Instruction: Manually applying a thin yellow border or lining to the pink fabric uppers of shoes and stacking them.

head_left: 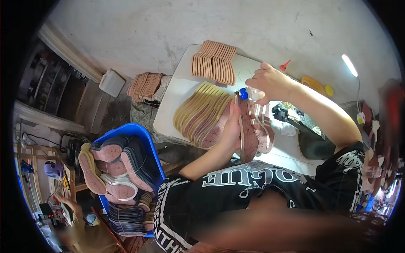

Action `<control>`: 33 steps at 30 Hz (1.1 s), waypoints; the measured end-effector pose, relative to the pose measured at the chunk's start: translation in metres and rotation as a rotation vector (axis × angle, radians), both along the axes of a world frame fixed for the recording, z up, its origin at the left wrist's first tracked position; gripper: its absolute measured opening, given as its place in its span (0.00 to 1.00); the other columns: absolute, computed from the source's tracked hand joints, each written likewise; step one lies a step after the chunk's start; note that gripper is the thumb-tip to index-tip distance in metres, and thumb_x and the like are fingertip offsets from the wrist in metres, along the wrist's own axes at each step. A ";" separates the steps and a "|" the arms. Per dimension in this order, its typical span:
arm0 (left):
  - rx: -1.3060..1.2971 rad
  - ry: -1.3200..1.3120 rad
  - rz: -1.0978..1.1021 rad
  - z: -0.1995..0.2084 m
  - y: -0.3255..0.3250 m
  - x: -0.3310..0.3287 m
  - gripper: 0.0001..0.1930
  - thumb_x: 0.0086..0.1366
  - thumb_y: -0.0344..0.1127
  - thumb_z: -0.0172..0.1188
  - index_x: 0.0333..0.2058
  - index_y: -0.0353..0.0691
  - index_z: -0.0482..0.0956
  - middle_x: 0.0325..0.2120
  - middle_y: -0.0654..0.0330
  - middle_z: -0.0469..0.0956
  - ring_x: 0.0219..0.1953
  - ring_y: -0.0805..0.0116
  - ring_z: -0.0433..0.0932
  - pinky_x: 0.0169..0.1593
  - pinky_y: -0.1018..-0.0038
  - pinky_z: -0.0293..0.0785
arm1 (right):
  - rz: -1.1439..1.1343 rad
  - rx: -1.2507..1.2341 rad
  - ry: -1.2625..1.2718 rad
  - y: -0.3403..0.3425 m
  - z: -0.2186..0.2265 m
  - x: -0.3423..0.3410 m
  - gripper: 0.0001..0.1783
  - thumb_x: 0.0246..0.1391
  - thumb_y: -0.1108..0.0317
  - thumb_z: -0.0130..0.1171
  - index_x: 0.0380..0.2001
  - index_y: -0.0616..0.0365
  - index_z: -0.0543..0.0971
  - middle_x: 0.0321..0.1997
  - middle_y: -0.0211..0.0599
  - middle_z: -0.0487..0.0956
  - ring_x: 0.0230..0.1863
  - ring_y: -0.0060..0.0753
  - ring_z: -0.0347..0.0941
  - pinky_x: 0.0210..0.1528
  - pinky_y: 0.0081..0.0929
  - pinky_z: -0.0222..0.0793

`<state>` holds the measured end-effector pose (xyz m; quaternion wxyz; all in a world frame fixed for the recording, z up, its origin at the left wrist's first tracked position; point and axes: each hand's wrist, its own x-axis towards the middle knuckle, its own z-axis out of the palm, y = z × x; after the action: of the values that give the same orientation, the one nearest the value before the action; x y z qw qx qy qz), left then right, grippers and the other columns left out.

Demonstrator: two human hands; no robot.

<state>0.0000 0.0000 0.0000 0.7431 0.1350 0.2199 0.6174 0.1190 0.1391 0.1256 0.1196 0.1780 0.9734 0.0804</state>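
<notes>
My left hand [231, 128] grips a pink, pale-edged shoe sole [249, 141], holding it upright on edge before my chest. At the sole's top end, my right hand [268, 83] is closed on a small white bottle with a blue tip [244, 93]. The blue tip is at or very near the sole; whether they touch I cannot tell. Left of my left hand a row of yellow-edged soles [200, 111] stands packed on the white table [177, 80]. More pale-edged soles [265, 135] stand just right of the held one, partly hidden.
A tied bundle of pink soles [213, 61] stands at the table's back. On the left, a blue crate [154, 152] holds several sole bundles. A red nozzle [285, 65], black tool [280, 113] and lit lamp [349, 65] are to the right. Another person [84, 227] is lower left.
</notes>
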 end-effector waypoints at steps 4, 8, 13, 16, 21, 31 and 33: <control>-0.032 -0.033 -0.022 0.002 0.000 0.002 0.27 0.71 0.54 0.39 0.63 0.56 0.47 0.46 0.62 0.66 0.39 0.69 0.68 0.34 0.70 0.75 | -0.008 -0.017 -0.040 -0.001 0.003 -0.002 0.29 0.31 0.50 0.68 0.39 0.53 0.76 0.26 0.28 0.77 0.36 0.27 0.71 0.50 0.27 0.56; -0.017 -0.036 -0.038 0.003 0.001 0.003 0.25 0.71 0.53 0.38 0.63 0.55 0.48 0.44 0.63 0.67 0.37 0.70 0.68 0.34 0.71 0.74 | -0.038 -0.042 -0.094 -0.006 0.009 -0.007 0.27 0.31 0.51 0.68 0.36 0.53 0.76 0.24 0.29 0.77 0.35 0.28 0.71 0.50 0.26 0.55; 0.016 -0.061 -0.034 -0.001 0.004 0.011 0.23 0.71 0.55 0.38 0.59 0.53 0.54 0.44 0.63 0.67 0.37 0.70 0.67 0.34 0.68 0.71 | -0.069 -0.015 -0.203 -0.008 0.013 -0.013 0.26 0.30 0.51 0.69 0.34 0.52 0.76 0.24 0.29 0.77 0.34 0.28 0.71 0.49 0.25 0.55; 0.005 -0.047 -0.038 0.000 0.004 0.012 0.23 0.71 0.55 0.37 0.59 0.54 0.53 0.43 0.63 0.68 0.36 0.70 0.67 0.33 0.69 0.70 | -0.069 0.002 -0.261 -0.008 0.013 -0.015 0.25 0.31 0.52 0.69 0.34 0.52 0.76 0.23 0.29 0.77 0.34 0.28 0.71 0.49 0.25 0.55; -0.030 -0.081 -0.057 0.003 0.003 0.012 0.22 0.73 0.50 0.36 0.62 0.57 0.49 0.42 0.63 0.68 0.35 0.71 0.68 0.33 0.71 0.70 | -0.086 0.009 -0.321 -0.010 0.017 -0.018 0.25 0.31 0.52 0.68 0.34 0.52 0.77 0.23 0.29 0.77 0.34 0.28 0.71 0.49 0.25 0.55; -0.075 -0.192 -0.029 -0.004 0.009 0.006 0.19 0.71 0.52 0.39 0.56 0.54 0.59 0.41 0.61 0.70 0.35 0.68 0.71 0.36 0.67 0.75 | -0.140 -0.124 -0.085 0.005 0.012 -0.001 0.27 0.33 0.54 0.69 0.39 0.52 0.76 0.26 0.31 0.78 0.37 0.31 0.72 0.50 0.26 0.56; -0.126 -0.174 -0.105 -0.008 0.013 0.000 0.28 0.70 0.58 0.36 0.51 0.39 0.69 0.34 0.60 0.73 0.33 0.65 0.73 0.37 0.67 0.74 | -0.165 -0.170 -0.020 0.011 0.013 0.003 0.28 0.33 0.54 0.69 0.40 0.52 0.76 0.27 0.32 0.79 0.37 0.33 0.72 0.51 0.28 0.57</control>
<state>0.0004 0.0128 -0.0076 0.7978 0.0454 0.1855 0.5719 0.1222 0.1499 0.1383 0.1500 0.2458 0.9576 -0.0110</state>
